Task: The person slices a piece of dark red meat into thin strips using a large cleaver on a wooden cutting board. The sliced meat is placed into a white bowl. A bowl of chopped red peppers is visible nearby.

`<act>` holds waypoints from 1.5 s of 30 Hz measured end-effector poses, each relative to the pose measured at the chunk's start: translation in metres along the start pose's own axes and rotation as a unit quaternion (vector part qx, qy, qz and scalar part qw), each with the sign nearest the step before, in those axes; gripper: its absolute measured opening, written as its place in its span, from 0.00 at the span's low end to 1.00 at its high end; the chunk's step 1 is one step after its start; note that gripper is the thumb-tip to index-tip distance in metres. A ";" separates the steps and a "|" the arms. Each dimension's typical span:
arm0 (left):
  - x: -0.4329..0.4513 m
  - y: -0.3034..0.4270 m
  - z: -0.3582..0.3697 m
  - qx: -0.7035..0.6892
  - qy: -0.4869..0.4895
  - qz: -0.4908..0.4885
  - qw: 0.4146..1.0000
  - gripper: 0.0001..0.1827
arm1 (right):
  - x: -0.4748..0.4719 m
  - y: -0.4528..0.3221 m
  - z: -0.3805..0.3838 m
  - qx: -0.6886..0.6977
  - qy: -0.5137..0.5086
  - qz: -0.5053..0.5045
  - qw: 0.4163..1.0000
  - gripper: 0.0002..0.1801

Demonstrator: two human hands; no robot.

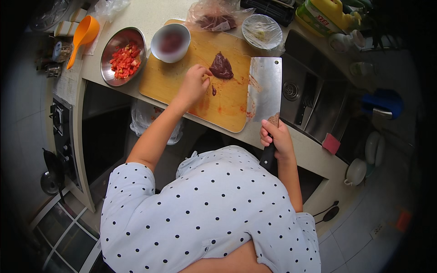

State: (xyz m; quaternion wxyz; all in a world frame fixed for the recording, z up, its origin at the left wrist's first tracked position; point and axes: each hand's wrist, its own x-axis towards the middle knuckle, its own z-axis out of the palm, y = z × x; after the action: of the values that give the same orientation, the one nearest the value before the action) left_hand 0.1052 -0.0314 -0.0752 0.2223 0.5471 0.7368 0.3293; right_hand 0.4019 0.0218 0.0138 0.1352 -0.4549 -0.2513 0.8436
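Observation:
A piece of dark red raw meat [221, 66] lies on the wooden cutting board [164, 80], with a small scrap of the same meat [214, 90] just in front of it. My left hand [196, 82] hovers at the meat's left edge, fingers bent and slightly apart, nothing seen between them. Whether a fingertip touches the meat I cannot tell. In my right hand [276, 136] is the black handle of a cleaver [266, 85]. Its broad, red-smeared blade extends away from me beside the board's right edge. A white bowl [156, 51] with blurred dark red contents stands at the board's back left.
Left of the board, a steel bowl [106, 70] holds chopped tomato [125, 63]. Behind are bagged meat [215, 22] and a film-covered bowl [262, 31]. A sink [290, 102] lies right, with a pink sponge [331, 143] on its edge. An orange ladle [85, 30] sits far left.

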 end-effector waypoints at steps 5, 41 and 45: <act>-0.029 0.004 0.019 0.075 -0.085 0.084 0.990 0.14 | 0.000 -0.002 0.001 -0.014 0.008 0.006 1.000 0.08; 0.011 0.014 0.046 0.063 0.009 0.166 0.984 0.16 | 0.007 -0.002 0.017 -0.113 0.061 0.002 0.992 0.11; -0.011 0.026 0.059 -0.006 0.020 0.166 0.986 0.15 | 0.010 0.000 0.007 -0.375 0.066 -0.008 0.925 0.17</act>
State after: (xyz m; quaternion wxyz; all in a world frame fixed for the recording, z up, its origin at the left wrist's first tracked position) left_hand 0.1668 -0.0229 -0.0970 0.1533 0.6540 0.6376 0.3772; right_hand 0.3902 0.0243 0.0103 -0.0218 -0.5247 -0.5434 0.6549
